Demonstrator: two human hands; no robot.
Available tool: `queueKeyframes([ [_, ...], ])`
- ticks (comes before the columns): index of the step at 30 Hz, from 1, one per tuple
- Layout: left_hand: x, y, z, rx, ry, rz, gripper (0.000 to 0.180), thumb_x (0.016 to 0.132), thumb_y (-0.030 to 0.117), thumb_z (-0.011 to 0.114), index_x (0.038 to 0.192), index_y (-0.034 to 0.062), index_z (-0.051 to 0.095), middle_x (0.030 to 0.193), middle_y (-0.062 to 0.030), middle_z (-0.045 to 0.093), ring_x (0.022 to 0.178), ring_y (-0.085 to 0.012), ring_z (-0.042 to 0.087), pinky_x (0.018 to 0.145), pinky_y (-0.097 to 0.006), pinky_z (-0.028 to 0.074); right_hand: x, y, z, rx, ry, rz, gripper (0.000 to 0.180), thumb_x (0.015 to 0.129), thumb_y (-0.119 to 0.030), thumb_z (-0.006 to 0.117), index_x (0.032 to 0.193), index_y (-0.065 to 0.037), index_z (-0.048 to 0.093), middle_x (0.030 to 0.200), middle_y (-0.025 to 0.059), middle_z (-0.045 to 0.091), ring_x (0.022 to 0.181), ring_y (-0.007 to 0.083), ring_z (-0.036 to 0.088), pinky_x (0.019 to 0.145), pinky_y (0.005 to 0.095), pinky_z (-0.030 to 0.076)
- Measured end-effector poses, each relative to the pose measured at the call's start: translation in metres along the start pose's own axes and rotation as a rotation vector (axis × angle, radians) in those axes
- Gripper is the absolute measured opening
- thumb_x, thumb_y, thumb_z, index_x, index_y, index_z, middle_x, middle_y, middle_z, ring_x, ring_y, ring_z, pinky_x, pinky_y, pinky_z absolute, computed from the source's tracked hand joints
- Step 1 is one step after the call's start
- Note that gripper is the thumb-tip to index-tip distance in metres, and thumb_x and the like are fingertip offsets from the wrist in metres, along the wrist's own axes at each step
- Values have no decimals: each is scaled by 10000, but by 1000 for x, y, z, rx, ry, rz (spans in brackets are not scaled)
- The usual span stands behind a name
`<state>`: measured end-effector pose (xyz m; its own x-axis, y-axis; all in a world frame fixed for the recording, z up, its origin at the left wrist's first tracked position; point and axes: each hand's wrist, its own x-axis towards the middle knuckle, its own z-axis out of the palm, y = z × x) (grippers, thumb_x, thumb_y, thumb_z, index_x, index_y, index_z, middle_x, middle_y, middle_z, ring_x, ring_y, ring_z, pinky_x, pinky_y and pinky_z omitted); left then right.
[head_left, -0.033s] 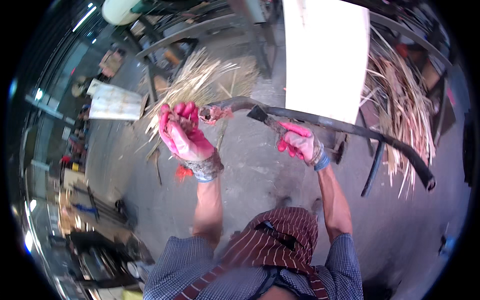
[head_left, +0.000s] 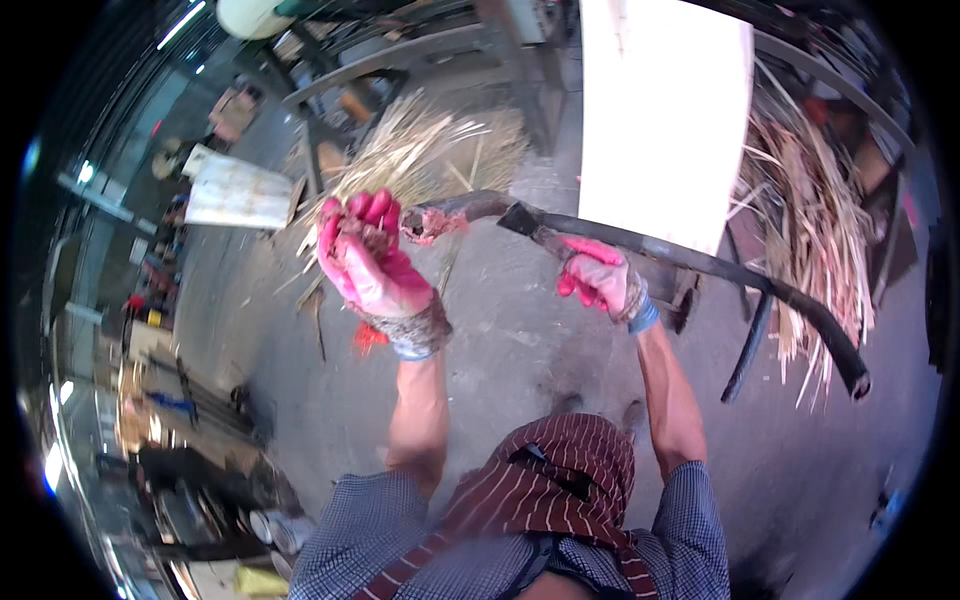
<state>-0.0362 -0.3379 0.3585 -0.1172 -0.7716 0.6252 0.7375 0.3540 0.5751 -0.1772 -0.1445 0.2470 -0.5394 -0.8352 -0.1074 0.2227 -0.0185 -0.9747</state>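
**Grip and blade are the weak points**

At nine o'clock a pale sheet lies on the floor, well apart from us. Our left hand, gloved pink, has its fingers curled tight around a frayed end; what exactly it is we cannot tell. If that clench loosens, the end may snap back toward us. Behind it, at twelve o'clock, sits a heap of straw. Our right hand wraps its fingers around a long dark curved bar just beside a blade-like head. A slip there could drive the edge toward our left hand. At three o'clock more straw could snag the bar's far end.
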Motion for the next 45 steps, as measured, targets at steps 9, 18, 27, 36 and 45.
queueKeyframes([
  [9, -21, 13, 43, 636, 2, 265, 394, 1039, 331, 451, 1033, -34, 600, 1010, -175, 663, 795, -221, 655, 639, -335, 586, 66, -25, -5, 58, -426, 7, 515, 866, -186, 621, 1317, 55, 559, 746, 108, 689, 495, 60, 483, 425, 222, 362],
  [18, -22, -2, 48, 752, -27, 533, 301, 1007, 273, 489, 945, -6, 582, 902, -125, 636, 850, -222, 574, 830, -374, 454, 55, -62, 7, 69, -642, -25, 513, 927, -318, 624, 1349, -32, 575, 762, 64, 687, 504, 42, 464, 452, 192, 354],
  [27, -10, 4, 54, 369, 241, 197, 184, 959, 195, 640, 968, 42, 539, 805, -123, 643, 638, -169, 598, 609, -295, 498, 26, -105, 31, -434, -420, -698, 444, 940, -260, 651, 1326, -47, 593, 937, 33, 696, 784, 93, 650, 562, 214, 476],
  [36, -7, 9, 56, 421, 167, 223, 153, 947, 155, 615, 971, 13, 563, 811, -119, 644, 654, -174, 598, 607, -302, 500, 37, -51, -21, 120, -521, 21, 506, 937, -287, 637, 1373, -43, 555, 878, 85, 692, 611, 61, 567, 436, 202, 359],
  [45, -8, 2, 42, 551, -26, 293, 379, 1024, 369, 498, 942, 5, 562, 840, -149, 638, 669, -191, 629, 530, -276, 490, 74, -71, -16, 33, -641, 39, 490, 902, -288, 642, 1305, -12, 608, 716, 84, 681, 463, 47, 474, 393, 209, 327],
])
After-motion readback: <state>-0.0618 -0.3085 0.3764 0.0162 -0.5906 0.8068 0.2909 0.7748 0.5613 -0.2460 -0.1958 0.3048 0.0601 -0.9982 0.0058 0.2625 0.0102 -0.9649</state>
